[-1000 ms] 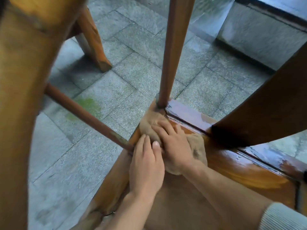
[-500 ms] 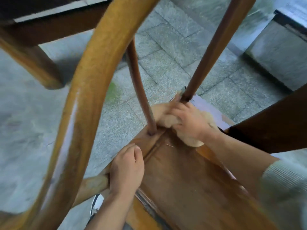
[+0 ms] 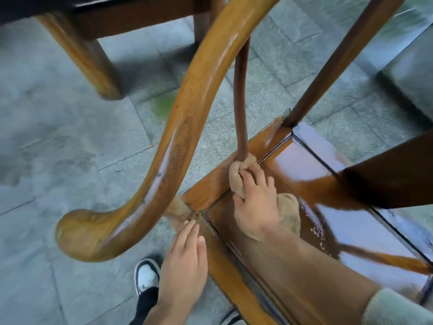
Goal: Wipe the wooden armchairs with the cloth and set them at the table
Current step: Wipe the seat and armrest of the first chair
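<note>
A: Status? Biggest thing first.

B: Chair (image 3: 311, 174) fills the right half, seat glossy and wet. Armrest (image 3: 164, 146) sweeps across the middle. Table (image 3: 98, 41) sits far left, one leg on the tiled floor (image 3: 54, 141). Chair is near it but angled, so not set yet.

A: Step?

B: Wiping, seat stage. Cloth (image 3: 239, 174) is bunched on the seat's left rail, touching the foot of the thin spindle (image 3: 240, 102).

A: Hands?

B: Right hand (image 3: 257, 202) grasps the cloth, fingers curled into it and pressing down. Left hand (image 3: 185, 261) is released, fingers straight, tips resting on the seat's near-left corner, probably bracing.

A: Next move?

B: My read: work the cloth round the spindle base, then along the rail groove. That takes a firm pinch and small strokes; the spindle blocks a straight sweep. Armrest underside likely follows. Placing at the table comes later.

A: Change versus half a second back?

B: Cloth has left the far corner post (image 3: 328, 73) and moved near-left to the spindle. Left hand went from gripping the seat edge to flat fingertips. View tilted too; a shoe (image 3: 146, 277) now shows.
</note>
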`<state>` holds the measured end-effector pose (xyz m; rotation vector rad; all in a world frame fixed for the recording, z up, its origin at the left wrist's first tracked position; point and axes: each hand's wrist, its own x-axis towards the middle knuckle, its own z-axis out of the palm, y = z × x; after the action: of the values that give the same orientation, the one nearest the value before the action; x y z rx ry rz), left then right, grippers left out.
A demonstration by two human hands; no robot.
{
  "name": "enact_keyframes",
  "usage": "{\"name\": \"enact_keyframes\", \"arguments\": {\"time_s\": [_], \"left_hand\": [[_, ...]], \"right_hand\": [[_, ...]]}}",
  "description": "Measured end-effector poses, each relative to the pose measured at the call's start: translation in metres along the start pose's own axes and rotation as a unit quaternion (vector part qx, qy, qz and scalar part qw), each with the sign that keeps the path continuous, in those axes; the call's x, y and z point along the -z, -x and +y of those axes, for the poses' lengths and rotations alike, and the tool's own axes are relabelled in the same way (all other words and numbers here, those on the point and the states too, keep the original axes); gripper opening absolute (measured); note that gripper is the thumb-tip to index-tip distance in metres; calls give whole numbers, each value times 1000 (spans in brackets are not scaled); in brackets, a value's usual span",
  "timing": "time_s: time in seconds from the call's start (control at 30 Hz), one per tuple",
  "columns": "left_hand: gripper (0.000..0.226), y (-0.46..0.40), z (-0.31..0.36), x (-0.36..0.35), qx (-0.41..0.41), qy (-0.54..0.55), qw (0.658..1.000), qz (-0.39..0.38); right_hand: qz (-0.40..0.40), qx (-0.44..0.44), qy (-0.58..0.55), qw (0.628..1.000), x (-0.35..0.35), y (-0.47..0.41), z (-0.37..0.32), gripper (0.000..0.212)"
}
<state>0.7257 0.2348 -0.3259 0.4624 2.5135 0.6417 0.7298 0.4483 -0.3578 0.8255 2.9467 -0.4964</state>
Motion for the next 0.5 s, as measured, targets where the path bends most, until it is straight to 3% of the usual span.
{"name": "enact_keyframes", "arguments": {"time_s": [0.07,0.17,0.2,0.3,0.33,0.5], "left_hand": [[64,3,-7,5,1,-4,1000,14],[44,2,-21,9,-46,-24,998,20],[40,0,-24,12,-54,-23,998,12],[38,-1,-37,20,-64,-8,998,17],[38,-1,-40,24,-59,-4,998,20],[35,0,-51,38,-46,0,999,27]], "right_hand": [[35,-13,-32,999,-13,13,-22,55],[6,144,1,990,-20,11,-48,54],[-1,147,-3,989,-21,-3,-53,52],[0,28,-28,999,-20,-33,-69,51],[5,43,-32,999,-20,-28,-71,50],[-106,302,-53,946,-6,25,-28,42]]}}
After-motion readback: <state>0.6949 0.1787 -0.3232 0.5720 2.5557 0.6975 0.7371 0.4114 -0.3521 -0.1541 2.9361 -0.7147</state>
